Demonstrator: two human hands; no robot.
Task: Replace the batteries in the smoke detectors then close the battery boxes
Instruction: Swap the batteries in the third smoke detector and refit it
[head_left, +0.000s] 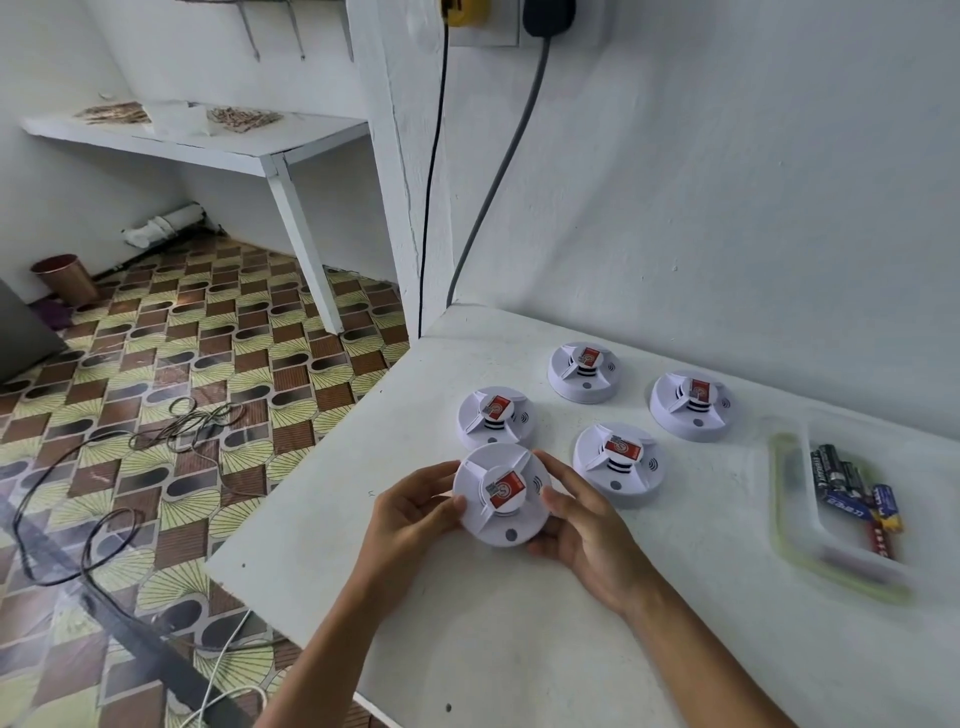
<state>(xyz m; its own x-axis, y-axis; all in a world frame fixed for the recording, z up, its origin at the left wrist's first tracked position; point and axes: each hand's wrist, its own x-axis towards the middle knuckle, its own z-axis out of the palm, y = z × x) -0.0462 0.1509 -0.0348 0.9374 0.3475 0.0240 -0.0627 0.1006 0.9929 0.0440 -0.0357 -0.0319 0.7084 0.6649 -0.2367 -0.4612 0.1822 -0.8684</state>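
Note:
I hold one round white smoke detector (501, 496) with a red label, face up, just above the white table (467, 623). My left hand (410, 512) grips its left rim with curled fingers. My right hand (584, 525) grips its right rim, thumb on top. Several more white detectors lie face up on the table behind it, among them a detector (494, 415) just beyond the held one, a detector (618, 462) to the right and a far detector (584, 371). A clear tray (789, 525) at the right holds several loose batteries (852, 493).
The table stands against a white wall (727, 208) at the back. Its left edge drops to a patterned tile floor (156, 415) strewn with cables (104, 519). Two cords (488, 171) hang down the wall from sockets above.

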